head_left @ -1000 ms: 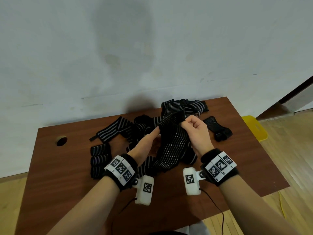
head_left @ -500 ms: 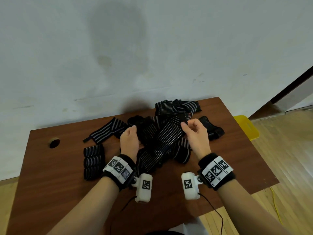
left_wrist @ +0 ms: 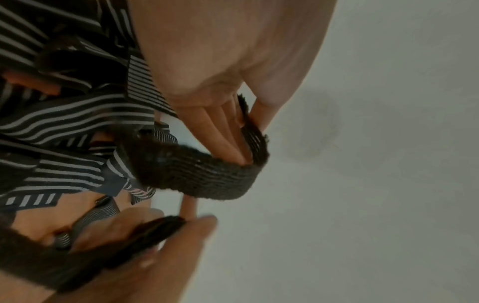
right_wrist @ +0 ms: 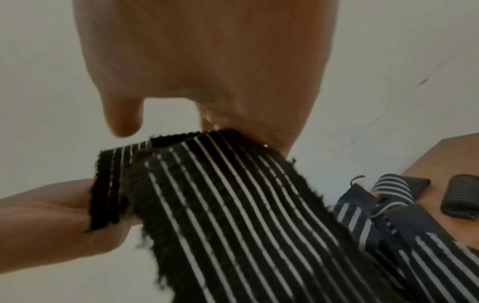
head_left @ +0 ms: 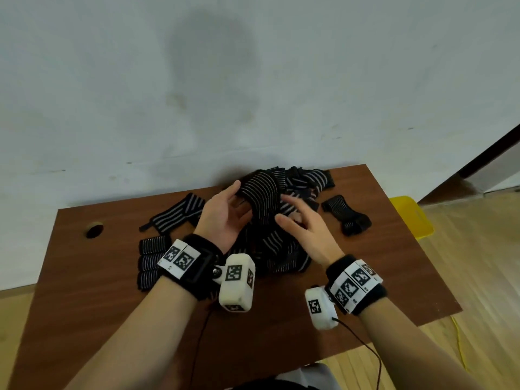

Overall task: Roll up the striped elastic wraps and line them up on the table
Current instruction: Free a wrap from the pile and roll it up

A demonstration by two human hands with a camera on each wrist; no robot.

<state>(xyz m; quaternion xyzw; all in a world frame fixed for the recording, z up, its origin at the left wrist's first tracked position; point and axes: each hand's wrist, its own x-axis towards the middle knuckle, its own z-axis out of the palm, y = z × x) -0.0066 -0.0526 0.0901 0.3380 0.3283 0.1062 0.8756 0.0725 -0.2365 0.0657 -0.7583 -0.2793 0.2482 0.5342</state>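
Wooden table point(head_left: 84, 319) is hosting a tangled pile point(head_left: 281, 249), and the left hand point(head_left: 225, 218) is pinching one wrap point(head_left: 260, 192) end above it. Right hand point(head_left: 304, 235) is hovering loosely open beside it, holding nothing I can see; I'd be pulling that strip clear first, then rolling tight.

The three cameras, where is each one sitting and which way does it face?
Head: above, looking forward and down at the brown wooden table; both forearms, left hand, right hand.
Left wrist: along the left palm toward the pale wall.
Right wrist: under the right hand, toward the wall and table corner.
All share the lifted black white-striped elastic wrap, pinched by the left hand.
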